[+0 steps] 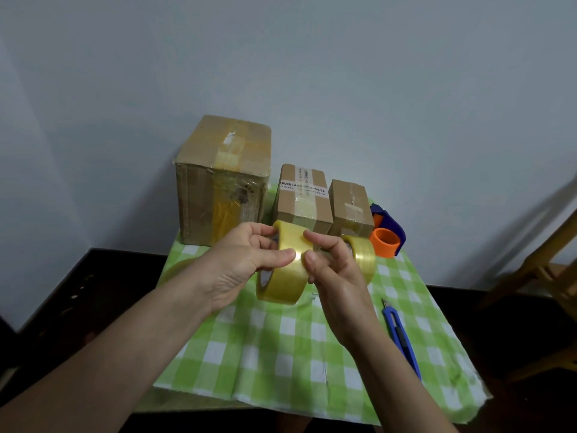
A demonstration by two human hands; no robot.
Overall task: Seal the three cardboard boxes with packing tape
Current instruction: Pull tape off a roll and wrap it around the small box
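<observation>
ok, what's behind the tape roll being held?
Behind the held roll: middle box, its lower front covered. A second tape roll sits behind the right hand, partly hidden.

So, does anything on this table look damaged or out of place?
Yes. The largest box is worn: the tape on its front face is crumpled, with dark scuffs near the upper right. The checked cloth has small tears. The blue knife lies near the cloth's right edge, its blade tip seemingly out.
</observation>
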